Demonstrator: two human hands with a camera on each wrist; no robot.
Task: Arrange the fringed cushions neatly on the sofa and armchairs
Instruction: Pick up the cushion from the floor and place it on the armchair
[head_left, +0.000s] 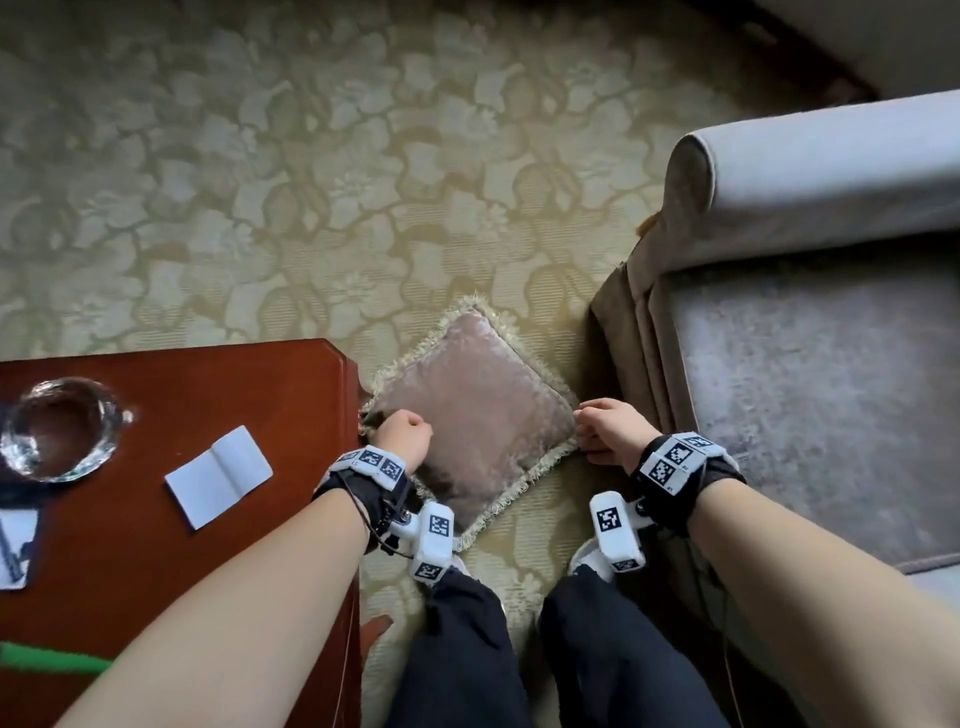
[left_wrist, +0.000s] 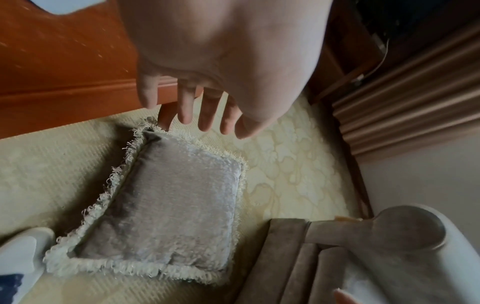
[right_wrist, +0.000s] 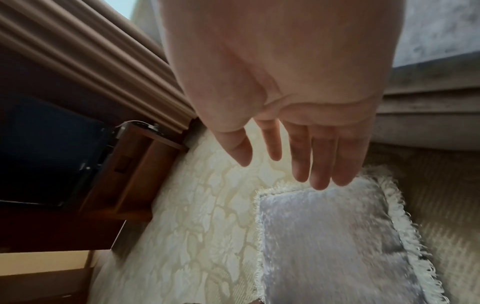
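A mauve velvet cushion (head_left: 467, 410) with a cream fringe lies flat on the carpet between the wooden table and the armchair (head_left: 805, 389). My left hand (head_left: 402, 428) hangs over its left corner. In the left wrist view the fingers (left_wrist: 185, 111) point down, straight and spread, and one fingertip touches the fringe of the cushion (left_wrist: 168, 205). My right hand (head_left: 608, 426) is at the right corner. Its fingers (right_wrist: 322, 174) are straight, just above the edge of the cushion (right_wrist: 324, 236), and hold nothing.
The red-brown table (head_left: 208, 545) at left carries a glass ashtray (head_left: 57, 428) and a white booklet (head_left: 218, 475). The armchair's rolled armrest (head_left: 831, 171) lies beyond its seat. My white shoes (head_left: 584, 558) stand on the floral carpet (head_left: 311, 182) behind the cushion.
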